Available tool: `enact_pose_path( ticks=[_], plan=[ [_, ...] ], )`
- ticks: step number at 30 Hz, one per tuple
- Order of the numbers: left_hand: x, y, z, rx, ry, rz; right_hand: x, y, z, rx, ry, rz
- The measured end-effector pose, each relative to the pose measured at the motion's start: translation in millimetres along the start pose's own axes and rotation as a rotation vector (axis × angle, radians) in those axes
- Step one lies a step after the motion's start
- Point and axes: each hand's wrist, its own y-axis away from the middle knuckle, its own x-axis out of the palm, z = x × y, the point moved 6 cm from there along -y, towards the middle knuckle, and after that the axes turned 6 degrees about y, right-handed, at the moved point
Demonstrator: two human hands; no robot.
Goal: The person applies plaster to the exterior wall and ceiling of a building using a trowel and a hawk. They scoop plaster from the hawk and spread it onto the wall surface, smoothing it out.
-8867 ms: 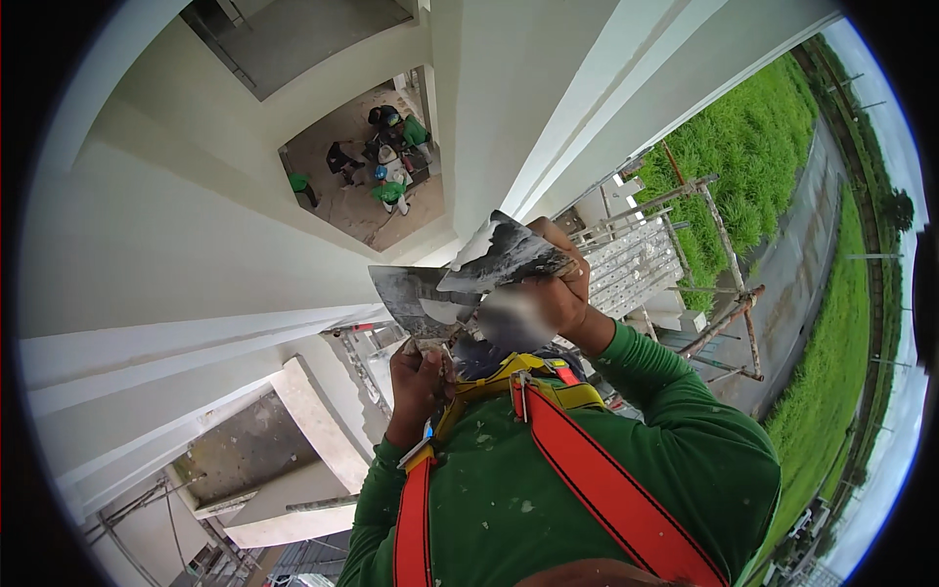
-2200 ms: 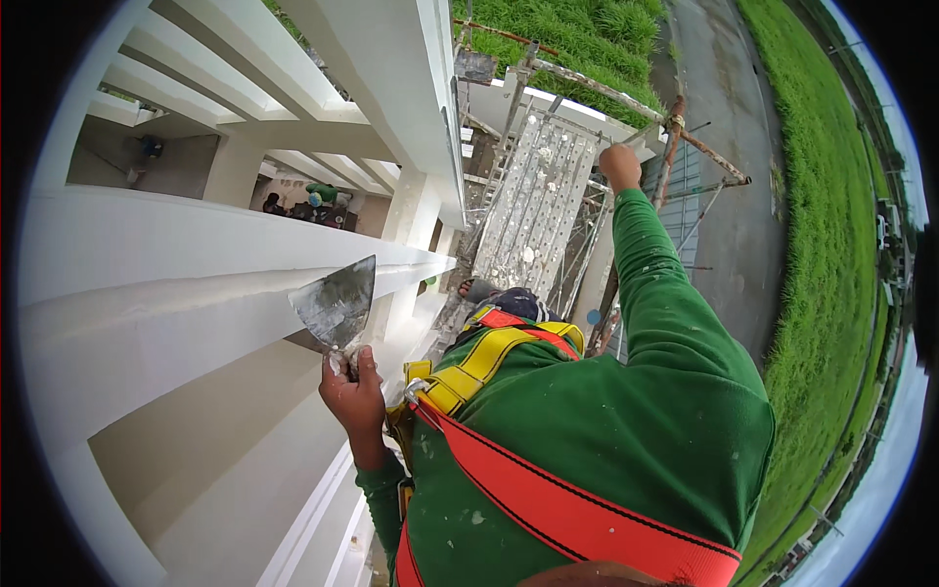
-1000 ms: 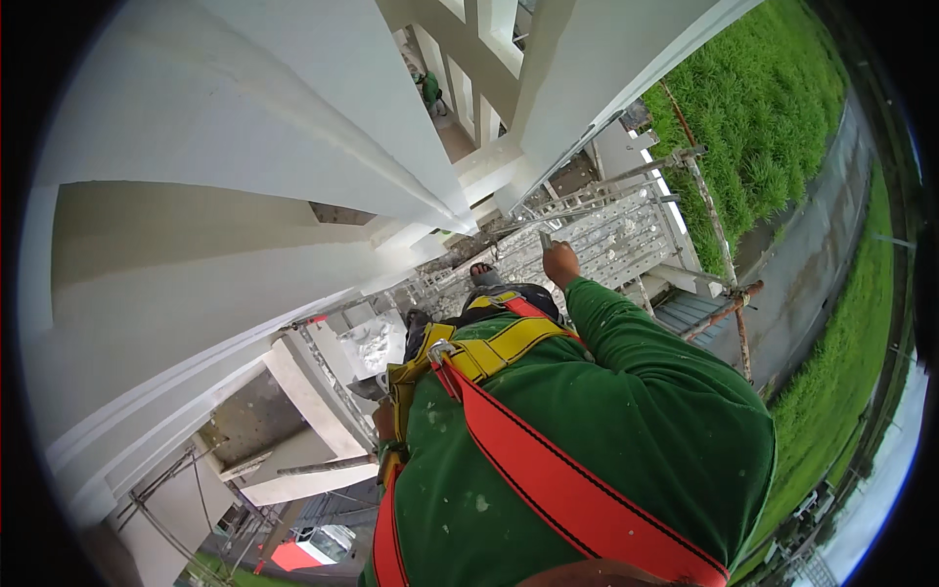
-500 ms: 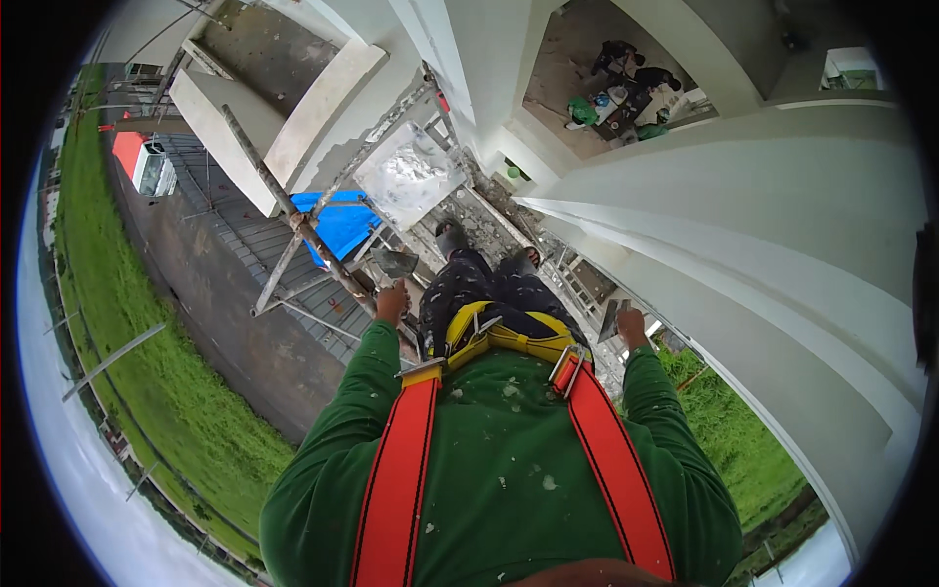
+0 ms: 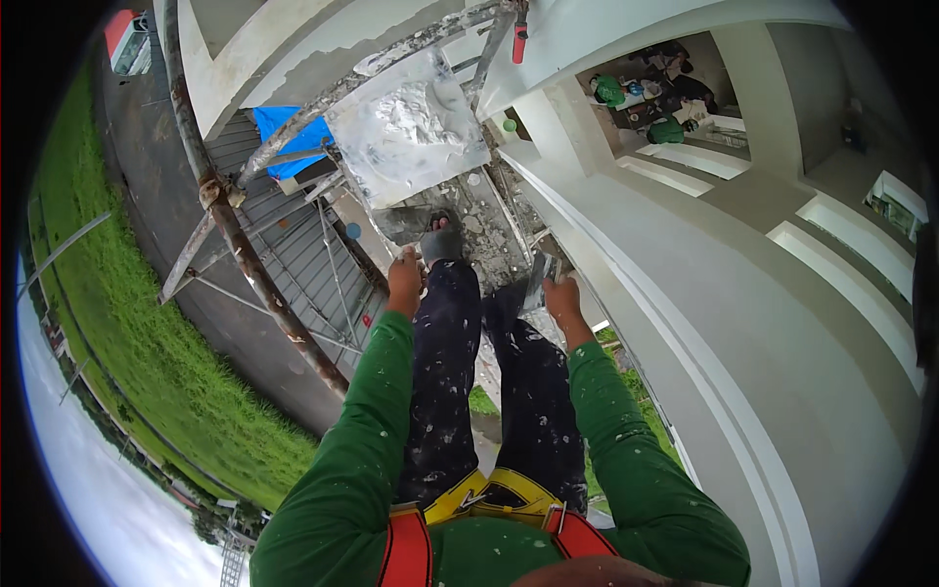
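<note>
My left hand (image 5: 403,284) is closed on the handle of a wide putty knife (image 5: 399,223), whose grey blade flares outward beside my left foot. In my right hand (image 5: 561,297) is a flat metal trowel (image 5: 537,278), its blade seen nearly edge-on in front of my right leg. Ahead of both hands lies a square white board (image 5: 357,161) bearing a mound of wet white plaster (image 5: 409,115). Neither tool touches the mound. Splashes of white mark my dark trousers and green sleeves.
A rusty scaffold pole (image 5: 256,274) with cross tubes stands at my left, above corrugated roofing and a blue tarp (image 5: 291,139). On the right runs a pale curved wall (image 5: 704,235). Through an opening, people in green (image 5: 667,130) sit below. The plank underfoot (image 5: 479,220) is narrow and plaster-crusted.
My view has tilted forward, bringing the board and plaster closer. Both hands now reach farther ahead of my body and nearer each other, each still holding its tool. My legs have come into fuller view.
</note>
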Motion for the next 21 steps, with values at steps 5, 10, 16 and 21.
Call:
enact_pose_path(
  ticks=[5,10,16,21],
  plan=[
    [67,34,-35,0.065,0.021,0.024,92,-130,105,-0.379,0.238,0.023],
    [29,5,-75,0.283,0.063,-0.146,135,-196,255,-1.004,0.563,-0.307],
    [-1,8,-104,0.369,0.035,-0.178,183,-245,317,-0.924,0.466,-0.647],
    [-16,6,-110,0.373,0.06,-0.161,243,-221,314,-0.7,0.391,-0.386]
  ],
)
